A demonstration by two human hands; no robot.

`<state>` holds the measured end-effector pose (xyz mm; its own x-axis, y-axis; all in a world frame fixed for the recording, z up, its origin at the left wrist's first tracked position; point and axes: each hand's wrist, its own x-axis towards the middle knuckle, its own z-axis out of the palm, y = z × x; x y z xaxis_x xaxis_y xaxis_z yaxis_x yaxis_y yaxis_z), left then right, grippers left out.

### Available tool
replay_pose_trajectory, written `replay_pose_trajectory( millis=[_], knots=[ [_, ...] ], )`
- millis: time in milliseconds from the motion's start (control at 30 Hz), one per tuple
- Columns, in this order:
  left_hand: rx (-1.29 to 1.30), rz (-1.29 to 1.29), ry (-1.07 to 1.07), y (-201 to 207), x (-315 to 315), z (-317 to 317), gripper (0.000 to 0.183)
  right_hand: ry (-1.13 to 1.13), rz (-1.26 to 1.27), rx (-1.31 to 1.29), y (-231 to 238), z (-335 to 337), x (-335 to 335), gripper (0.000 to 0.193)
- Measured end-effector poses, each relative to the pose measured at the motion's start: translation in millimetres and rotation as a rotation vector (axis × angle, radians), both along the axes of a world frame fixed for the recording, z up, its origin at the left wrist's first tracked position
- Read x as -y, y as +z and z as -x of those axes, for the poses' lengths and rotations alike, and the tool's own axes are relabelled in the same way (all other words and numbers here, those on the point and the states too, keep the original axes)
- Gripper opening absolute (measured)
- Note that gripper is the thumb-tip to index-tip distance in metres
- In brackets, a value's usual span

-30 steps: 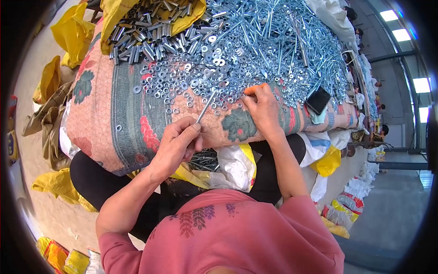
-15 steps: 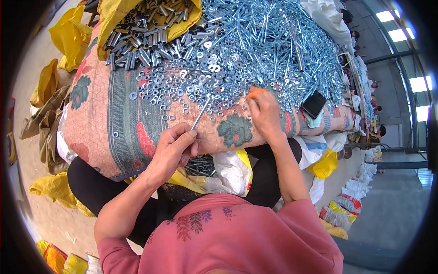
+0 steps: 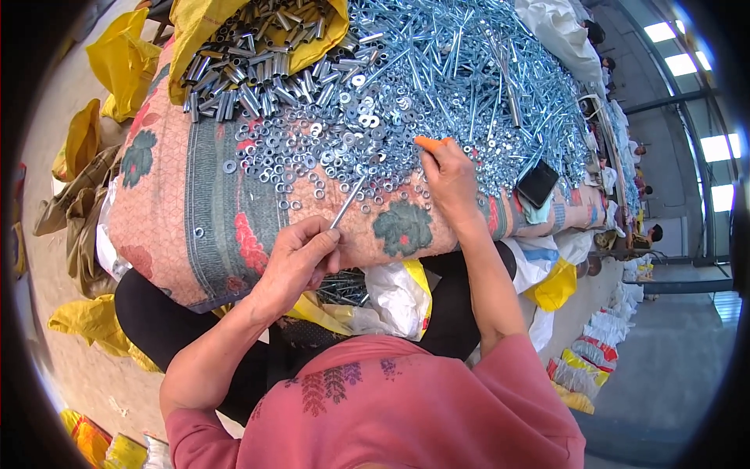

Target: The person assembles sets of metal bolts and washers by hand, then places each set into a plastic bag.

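Observation:
My left hand (image 3: 301,254) is closed round one end of a thin metal bolt (image 3: 347,205), which points up and away over the cloth. Its far tip reaches the near edge of the loose washers (image 3: 269,148). My right hand (image 3: 451,184) is over the heap of small nuts and washers (image 3: 406,160), its fingers bent together. A short orange piece (image 3: 429,143) shows at its fingertips; whether it is a finger cover or something held I cannot tell. What the fingertips pinch, if anything, is hidden.
Metal sleeves (image 3: 258,66) spill from a yellow sack (image 3: 187,39) at the far left. Long bolts (image 3: 469,62) are heaped at the back. A black phone (image 3: 537,183) lies right of my right hand. A white and yellow sack (image 3: 398,297) with bolts sits at my lap.
My right hand has moved slightly up and left over the small parts, and the orange piece has turned with it. My left hand and the bolt have barely moved.

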<state>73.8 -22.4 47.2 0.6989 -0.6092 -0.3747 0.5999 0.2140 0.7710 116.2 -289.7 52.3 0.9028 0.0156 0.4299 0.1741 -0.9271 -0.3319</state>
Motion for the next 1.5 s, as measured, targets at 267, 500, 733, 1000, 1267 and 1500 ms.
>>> replay_pose_trajectory(
  millis=[267, 500, 733, 1000, 1267, 1500],
  knots=[
    [0.012, 0.009, -0.01, -2, 0, 0, 0.02, 0.015, -0.064, -0.041, -10, -10, 7, 0.012],
    [0.074, -0.052, -0.037, -4, 1, 2, 0.018, -0.082, -0.279, -0.19, 7, 2, 14, 0.01],
    [0.28, -0.168, -0.036, -2, 6, 11, 0.018, -0.016, -0.718, -0.231, 22, 42, -26, 0.013],
    [0.408, -0.215, -0.107, -5, 4, 8, 0.015, 0.147, -1.172, -0.569, 20, 64, -40, 0.012],
    [0.248, -0.087, -0.241, -1, -1, 1, 0.012, 0.205, -1.48, -0.849, 28, 70, -29, 0.013],
    [-0.067, 0.08, -0.325, -7, -1, -4, 0.012, 0.147, -1.278, -0.879, 35, 75, -31, 0.018]
  ],
)
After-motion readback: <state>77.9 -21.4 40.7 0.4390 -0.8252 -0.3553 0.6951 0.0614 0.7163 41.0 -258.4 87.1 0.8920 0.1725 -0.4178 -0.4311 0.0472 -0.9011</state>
